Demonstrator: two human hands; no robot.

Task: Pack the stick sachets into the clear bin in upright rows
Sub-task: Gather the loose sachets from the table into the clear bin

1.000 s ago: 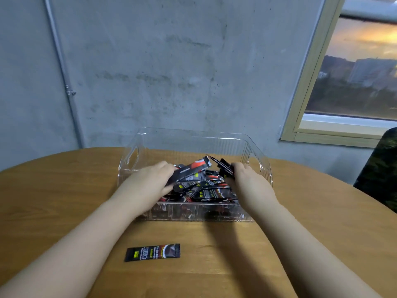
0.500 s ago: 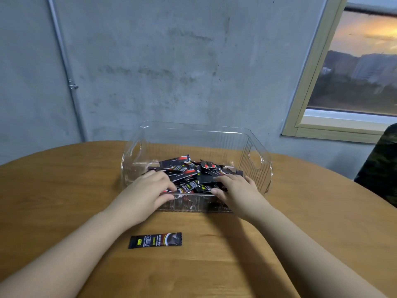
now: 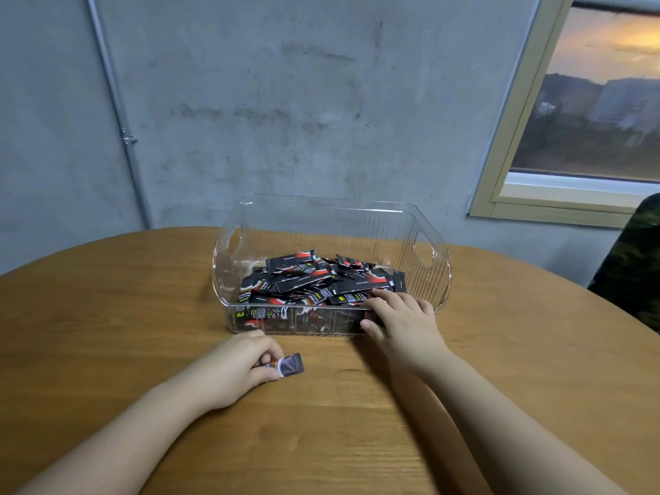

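Note:
A clear bin (image 3: 425,251) stands on the round wooden table (image 3: 107,301). Inside it lies a loose heap of several black-and-red stick sachets (image 3: 314,280), flat and criss-crossed, not upright. One more stick sachet (image 3: 290,364) lies on the table in front of the bin; my left hand (image 3: 235,369) pinches its left end, covering most of it. My right hand (image 3: 403,319) rests over the bin's near right rim, its fingers straight on the sachets inside and its thumb against the front wall.
A grey concrete wall (image 3: 285,101) with a thin pipe (image 3: 114,112) rises behind the table. A window (image 3: 589,112) sits at the upper right. A dark camouflage-patterned shape (image 3: 635,266) stands past the table's right edge.
My left hand has left the bin and come down to the lone sachet on the table, pinching it. My right hand has shifted to the bin's near right corner.

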